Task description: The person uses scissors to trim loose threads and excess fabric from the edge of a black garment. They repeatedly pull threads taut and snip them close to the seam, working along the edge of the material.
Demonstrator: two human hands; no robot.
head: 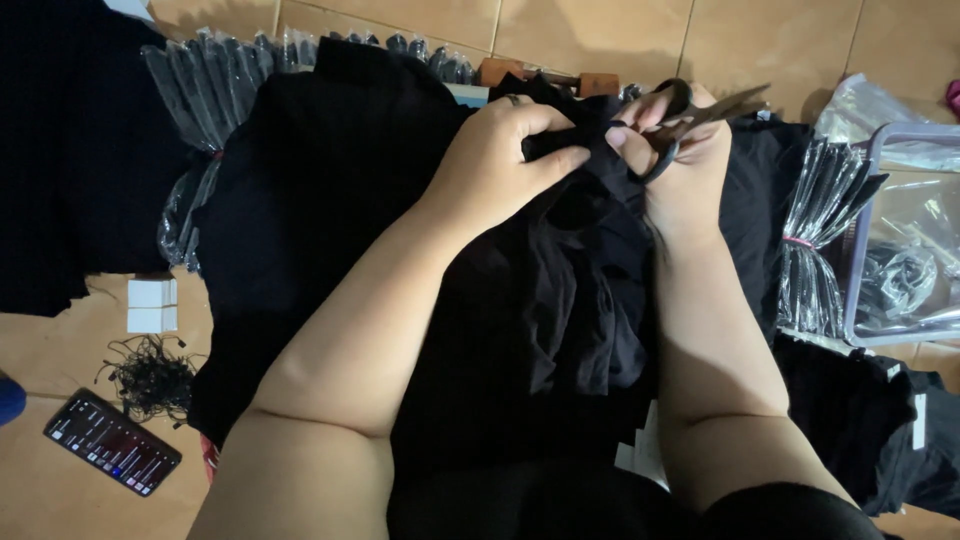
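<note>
The left hand pinches a bit of black cloth tight, just left of the right hand, whose fingers are closed around black scissors with blades pointing up and right.

Black garment, plain, no print, pinched by left hand. Scissors in right hand: black handles, grey metal blades. Ring on left hand dark silver-grey. Floor tan-orange tiles with pale grout lines. More black cloth at left and lower right (white tag on the latter). Clear shiny plastic bags with dark contents, pink band round one bundle. Lilac-grey bin, see-through. Small white box. Tangle of black threads. Phone black, screen with pale and reddish rows. Brown wooden block at top.
</note>
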